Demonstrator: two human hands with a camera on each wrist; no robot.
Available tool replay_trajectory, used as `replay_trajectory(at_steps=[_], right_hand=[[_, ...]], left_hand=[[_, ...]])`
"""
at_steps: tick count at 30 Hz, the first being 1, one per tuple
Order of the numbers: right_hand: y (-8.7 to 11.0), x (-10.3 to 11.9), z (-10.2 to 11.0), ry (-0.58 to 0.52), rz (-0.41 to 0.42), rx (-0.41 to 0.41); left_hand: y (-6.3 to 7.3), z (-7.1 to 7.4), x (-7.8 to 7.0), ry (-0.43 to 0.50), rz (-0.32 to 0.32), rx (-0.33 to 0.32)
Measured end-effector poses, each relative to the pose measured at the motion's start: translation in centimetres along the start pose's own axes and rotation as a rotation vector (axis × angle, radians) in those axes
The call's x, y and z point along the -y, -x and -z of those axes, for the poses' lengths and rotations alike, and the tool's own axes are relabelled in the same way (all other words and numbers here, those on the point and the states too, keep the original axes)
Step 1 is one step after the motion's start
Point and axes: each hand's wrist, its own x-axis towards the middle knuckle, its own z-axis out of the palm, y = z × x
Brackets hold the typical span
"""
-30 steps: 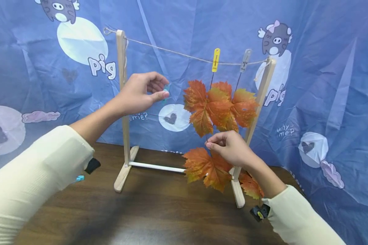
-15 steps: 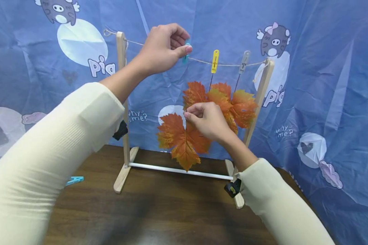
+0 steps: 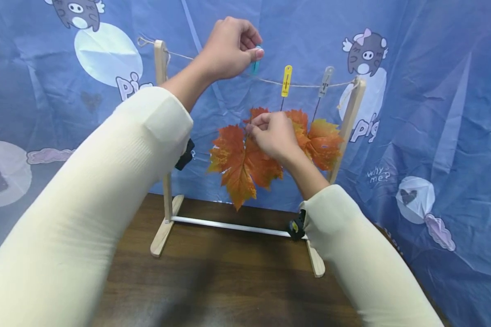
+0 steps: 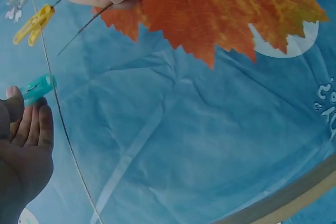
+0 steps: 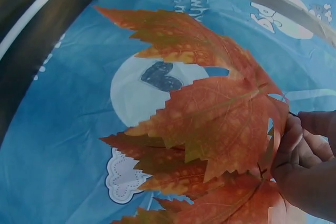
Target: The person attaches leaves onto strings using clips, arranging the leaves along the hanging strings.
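Observation:
My left hand point(image 3: 232, 49) pinches a teal clothespin point(image 3: 256, 61) right at the string point(image 3: 270, 81), left of the yellow clothespin point(image 3: 287, 81). In the left wrist view the tip of the teal clothespin point(image 4: 39, 88) meets the string. Below the string, my right hand point(image 3: 275, 135) pinches the thin dark stem of an orange maple leaf point(image 3: 241, 165), which hangs with its blade downward. The stem's free end point(image 4: 68, 45) points toward the string in the left wrist view, apart from the teal clothespin. Behind the right hand, other leaves point(image 3: 325, 141) hang from the yellow and grey clothespins point(image 3: 326, 81).
A wooden frame with a left post point(image 3: 161, 63) and a right post point(image 3: 348, 122) holds the string. A white bar point(image 3: 229, 225) joins its feet on the brown table point(image 3: 229, 281). Behind it hangs a blue printed cloth point(image 3: 454, 113).
My left hand has risen from beside the left post to the string with the teal clothespin. My right hand has lifted the leaf up and to the left, toward the string.

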Motion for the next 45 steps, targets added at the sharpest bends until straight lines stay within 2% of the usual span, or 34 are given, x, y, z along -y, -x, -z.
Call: replay_trajectory(at_steps=[4, 10, 16, 28, 36, 45], right_hand=[[-0.4, -0.1, 0.1, 0.003, -0.044, 0.000], [-0.7, -0.4, 0.0, 0.016, -0.066, 0.014], [-0.8, -0.6, 0.1, 0.013, -0.052, 0.009], [-1.6, 0.2, 0.0, 0.023, -0.019, -0.039], [-1.8, 0.3, -0.1, 0.013, -0.009, -0.033], [-2.1, 0.7, 0.0, -0.002, -0.005, -0.025]], left_hand=[[-0.2, -0.3, 0.5, -0.018, 0.019, 0.019], [-0.3, -0.5, 0.8, -0.005, 0.025, 0.043], [-0.4, -0.4, 0.6, -0.031, 0.002, 0.048], [-0.6, -0.5, 0.9, -0.060, 0.021, 0.106], [-0.6, -0.7, 1.1, -0.046, 0.034, 0.085], [-0.6, -0.6, 1.3, -0.040, 0.053, 0.095]])
